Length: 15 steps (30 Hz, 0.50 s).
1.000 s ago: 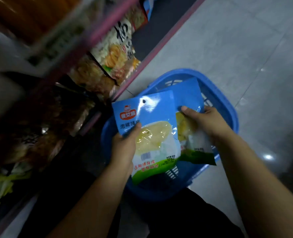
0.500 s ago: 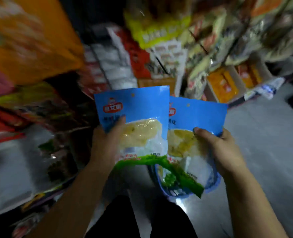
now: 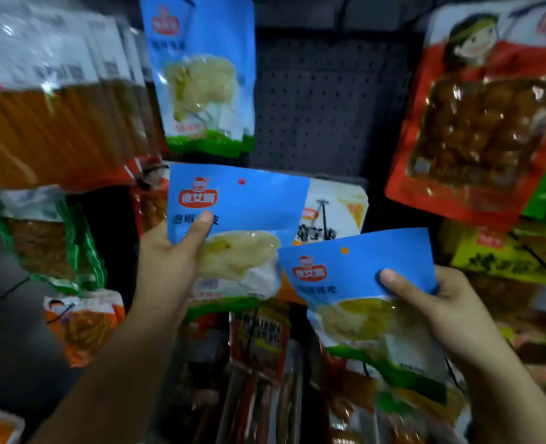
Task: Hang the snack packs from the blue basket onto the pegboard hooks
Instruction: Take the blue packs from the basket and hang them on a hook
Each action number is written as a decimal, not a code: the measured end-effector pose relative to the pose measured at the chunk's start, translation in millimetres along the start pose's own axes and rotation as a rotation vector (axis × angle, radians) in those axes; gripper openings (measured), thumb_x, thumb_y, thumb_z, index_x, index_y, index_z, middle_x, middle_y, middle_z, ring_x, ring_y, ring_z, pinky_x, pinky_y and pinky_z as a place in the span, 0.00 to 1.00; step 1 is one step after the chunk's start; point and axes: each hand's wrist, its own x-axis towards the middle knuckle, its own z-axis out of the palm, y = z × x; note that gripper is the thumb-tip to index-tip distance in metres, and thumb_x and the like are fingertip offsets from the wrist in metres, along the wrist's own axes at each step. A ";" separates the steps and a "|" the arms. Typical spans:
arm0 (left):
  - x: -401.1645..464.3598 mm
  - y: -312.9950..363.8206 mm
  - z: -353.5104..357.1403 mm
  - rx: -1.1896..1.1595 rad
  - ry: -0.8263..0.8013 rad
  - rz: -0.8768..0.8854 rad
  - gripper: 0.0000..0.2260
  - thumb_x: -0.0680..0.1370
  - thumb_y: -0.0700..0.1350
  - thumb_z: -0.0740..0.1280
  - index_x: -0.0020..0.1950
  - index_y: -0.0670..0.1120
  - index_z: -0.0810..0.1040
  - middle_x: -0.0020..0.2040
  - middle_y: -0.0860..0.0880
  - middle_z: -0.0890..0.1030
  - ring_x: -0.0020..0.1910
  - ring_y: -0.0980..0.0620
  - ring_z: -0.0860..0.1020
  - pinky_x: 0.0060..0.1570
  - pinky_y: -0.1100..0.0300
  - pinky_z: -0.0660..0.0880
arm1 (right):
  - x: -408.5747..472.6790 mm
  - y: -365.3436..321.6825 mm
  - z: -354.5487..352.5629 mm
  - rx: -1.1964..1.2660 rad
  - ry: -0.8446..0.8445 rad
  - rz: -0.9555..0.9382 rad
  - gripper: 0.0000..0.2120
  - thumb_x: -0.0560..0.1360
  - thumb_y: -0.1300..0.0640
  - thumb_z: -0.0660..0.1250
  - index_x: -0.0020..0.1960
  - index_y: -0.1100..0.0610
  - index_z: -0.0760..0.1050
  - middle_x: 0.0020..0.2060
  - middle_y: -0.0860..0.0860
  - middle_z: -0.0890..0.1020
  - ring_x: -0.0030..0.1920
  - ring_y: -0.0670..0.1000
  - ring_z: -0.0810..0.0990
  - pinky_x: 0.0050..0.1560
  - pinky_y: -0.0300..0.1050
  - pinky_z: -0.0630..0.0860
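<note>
Left hand (image 3: 169, 261): a blue snack pack (image 3: 233, 232) is gripped at its side edge, thumb across the front, just below the hung matching pack (image 3: 201, 75).
Right hand (image 3: 441, 309): a second blue pack (image 3: 361, 302) is pinched likewise, lower and to the right of the hung pack.
Hang holes: both are kept uppermost and uncovered, apparently for hooking.
Pegboard (image 3: 322, 100): a bare dotted patch is seen right of the hung pack.

Left-hand snack pack (image 3: 239, 219): red badge logo near the top left with white Chinese characters, too blurred to read; dark Chinese characters below it, partly covered by the left hand's (image 3: 169, 261) thumb.
Right-hand snack pack (image 3: 355, 283): same red badge logo; a row of dark Chinese characters beneath, blurred.
Hanging blue pack (image 3: 201, 75): same red logo at the top, unreadable.
Yellow pack (image 3: 502, 257): dark Chinese lettering, unreadable.
</note>
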 end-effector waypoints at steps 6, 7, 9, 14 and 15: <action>41.7 32.9 3.7 -0.254 -0.164 -0.177 0.14 0.68 0.49 0.69 0.50 0.45 0.83 0.50 0.44 0.85 0.49 0.42 0.83 0.49 0.44 0.79 | 52.7 -42.0 58.4 0.014 -0.055 -0.169 0.15 0.65 0.45 0.68 0.31 0.57 0.81 0.28 0.52 0.84 0.28 0.44 0.81 0.29 0.36 0.73; 49.1 37.2 4.2 -0.313 -0.194 -0.209 0.17 0.68 0.49 0.69 0.54 0.44 0.82 0.52 0.43 0.84 0.50 0.42 0.83 0.48 0.45 0.80 | 60.4 -48.3 66.4 0.004 -0.050 -0.195 0.19 0.66 0.44 0.68 0.33 0.61 0.81 0.29 0.54 0.84 0.30 0.46 0.81 0.32 0.40 0.73; 62.6 45.8 4.1 -0.416 -0.285 -0.264 0.19 0.69 0.48 0.67 0.58 0.43 0.80 0.54 0.43 0.84 0.51 0.42 0.83 0.45 0.46 0.81 | 74.2 -60.5 79.6 0.015 -0.045 -0.229 0.20 0.65 0.43 0.68 0.34 0.62 0.80 0.28 0.52 0.82 0.31 0.45 0.78 0.34 0.42 0.71; 98.4 68.7 -9.0 -0.311 -0.440 -0.115 0.13 0.66 0.48 0.70 0.49 0.46 0.85 0.51 0.43 0.84 0.49 0.44 0.84 0.40 0.54 0.81 | 100.7 -92.2 106.0 0.070 -0.059 -0.390 0.16 0.73 0.54 0.68 0.27 0.44 0.79 0.20 0.40 0.77 0.23 0.35 0.73 0.25 0.27 0.66; 107.4 75.9 -12.5 -0.249 -0.426 -0.015 0.13 0.64 0.48 0.71 0.47 0.48 0.85 0.50 0.44 0.85 0.47 0.45 0.84 0.39 0.57 0.80 | 106.5 -96.8 110.7 0.061 -0.029 -0.422 0.19 0.74 0.56 0.68 0.25 0.44 0.78 0.19 0.40 0.74 0.21 0.36 0.71 0.24 0.27 0.63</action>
